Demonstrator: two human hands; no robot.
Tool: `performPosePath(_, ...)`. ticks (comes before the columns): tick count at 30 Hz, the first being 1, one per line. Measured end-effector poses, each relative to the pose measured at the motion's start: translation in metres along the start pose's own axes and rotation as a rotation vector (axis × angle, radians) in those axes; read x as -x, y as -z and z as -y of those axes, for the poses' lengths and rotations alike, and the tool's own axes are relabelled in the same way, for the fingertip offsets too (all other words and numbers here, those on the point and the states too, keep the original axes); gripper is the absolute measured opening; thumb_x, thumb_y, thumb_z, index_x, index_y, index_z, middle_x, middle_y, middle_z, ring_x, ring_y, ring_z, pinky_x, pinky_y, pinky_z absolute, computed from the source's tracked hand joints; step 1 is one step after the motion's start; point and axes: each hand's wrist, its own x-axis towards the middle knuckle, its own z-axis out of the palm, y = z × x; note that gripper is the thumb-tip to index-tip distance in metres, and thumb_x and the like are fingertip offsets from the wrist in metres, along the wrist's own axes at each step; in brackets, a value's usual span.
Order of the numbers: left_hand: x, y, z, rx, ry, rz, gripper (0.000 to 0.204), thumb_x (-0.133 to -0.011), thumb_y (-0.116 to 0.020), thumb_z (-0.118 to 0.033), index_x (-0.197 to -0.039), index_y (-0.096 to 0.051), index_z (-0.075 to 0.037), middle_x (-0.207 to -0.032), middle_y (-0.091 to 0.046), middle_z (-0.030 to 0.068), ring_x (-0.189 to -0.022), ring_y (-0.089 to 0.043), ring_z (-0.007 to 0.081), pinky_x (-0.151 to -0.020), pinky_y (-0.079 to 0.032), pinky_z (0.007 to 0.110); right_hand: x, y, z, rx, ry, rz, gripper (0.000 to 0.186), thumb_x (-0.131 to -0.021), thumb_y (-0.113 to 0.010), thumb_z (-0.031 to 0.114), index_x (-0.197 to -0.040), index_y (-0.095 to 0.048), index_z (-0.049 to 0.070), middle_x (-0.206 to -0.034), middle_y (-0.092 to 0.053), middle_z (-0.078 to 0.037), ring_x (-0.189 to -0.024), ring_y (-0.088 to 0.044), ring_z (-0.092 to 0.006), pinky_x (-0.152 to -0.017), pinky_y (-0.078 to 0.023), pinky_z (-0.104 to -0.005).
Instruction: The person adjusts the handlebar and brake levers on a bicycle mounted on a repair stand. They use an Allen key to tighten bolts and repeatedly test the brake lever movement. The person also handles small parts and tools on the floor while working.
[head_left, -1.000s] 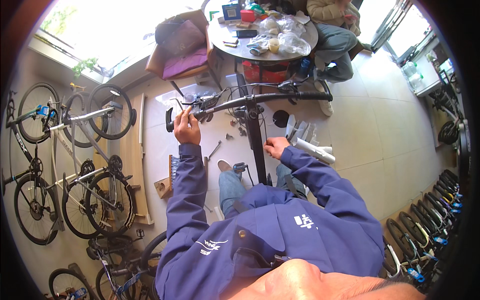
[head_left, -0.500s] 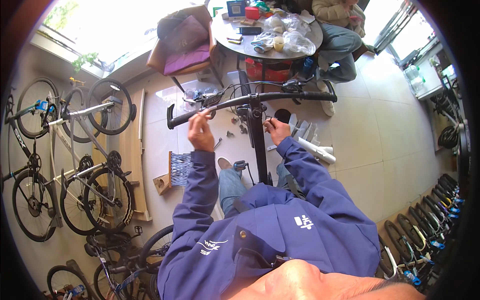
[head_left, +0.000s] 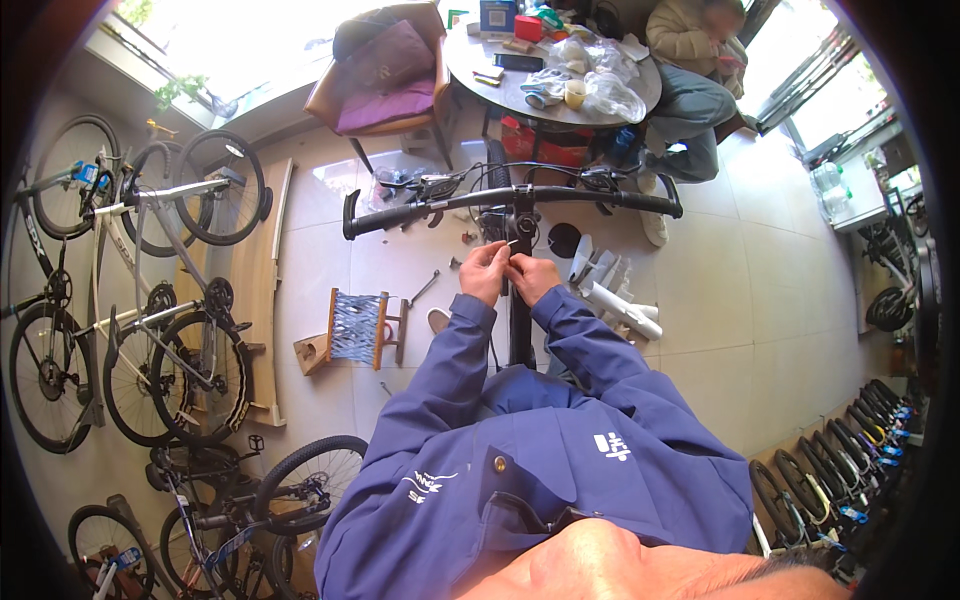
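L hand (head_left: 486, 272) + R hand (head_left: 534, 277) | tips tog. over blk frame tube (head_left: 521, 335); fingers drawn in, anything held: can't tell | h'bar (head_left: 570, 192) just ahead, axis L–R, both abt equally nr stem (head_left: 523, 203)

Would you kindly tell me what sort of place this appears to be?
Probably a bicycle shop or workshop: several bicycles stand on the left, a row of bicycle wheels lines the lower right, and a handlebar sits before the person.
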Motion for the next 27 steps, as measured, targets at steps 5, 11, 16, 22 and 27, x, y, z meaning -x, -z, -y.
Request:
performPosePath(5,-0.017,-0.004,0.004,0.172,0.052,0.017,0.027,-0.103,-0.078,-0.017,-0.121,-0.076,0.003,-0.103,-0.079,0.0084,-0.088,-0.072,0.0128,-0.078,-0.058,0.027,-0.012,-0.002,0.002,0.027,-0.045,0.005,0.033,-0.101,-0.072,0.038,-0.101,-0.077,0.005,-0.092,-0.076,-0.022,-0.088,-0.074,-0.0426,-0.075,-0.058,-0.0496)
performPosePath(11,-0.019,-0.002,0.006,0.119,0.044,0.028,0.028,-0.103,-0.077,-0.017,-0.120,-0.076,0.004,-0.101,-0.079,0.0085,-0.085,-0.071,0.0126,-0.075,-0.058,0.027,-0.012,-0.005,0.001,0.050,-0.026,-0.013,0.037,-0.101,-0.071,0.041,-0.097,-0.077,0.005,-0.087,-0.076,-0.021,-0.085,-0.074,-0.0430,-0.074,-0.058,-0.0512)
performPosePath(16,-0.017,-0.004,0.004,0.096,0.035,0.024,0.027,-0.104,-0.077,-0.018,-0.119,-0.076,0.004,-0.102,-0.079,0.0089,-0.087,-0.072,0.0132,-0.076,-0.059,0.028,-0.010,-0.003,0.000,0.019,-0.086,0.006,0.034,-0.101,-0.071,0.039,-0.097,-0.077,0.006,-0.088,-0.076,-0.021,-0.086,-0.074,-0.0424,-0.075,-0.058,-0.0508)
performPosePath(22,-0.018,-0.006,0.006,0.087,0.033,0.002,0.026,-0.104,-0.077,-0.018,-0.118,-0.076,0.004,-0.102,-0.080,0.0100,-0.088,-0.073,0.0138,-0.077,-0.060,0.028,-0.012,-0.004,0.001,0.024,-0.043,-0.033,0.032,-0.100,-0.072,0.038,-0.098,-0.077,0.006,-0.086,-0.076,-0.019,-0.083,-0.075,-0.0408,-0.074,-0.059,-0.0484)
performPosePath(27,-0.020,-0.004,0.006,0.059,0.047,0.011,0.025,-0.104,-0.076,-0.017,-0.118,-0.076,0.004,-0.102,-0.080,0.0103,-0.088,-0.073,0.0146,-0.075,-0.060,0.028,-0.015,-0.007,-0.002,-0.044,-0.145,0.031,0.032,-0.099,-0.074,0.038,-0.098,-0.077,0.006,-0.082,-0.076,-0.017,-0.079,-0.076,-0.0372,-0.072,-0.059,-0.0460)
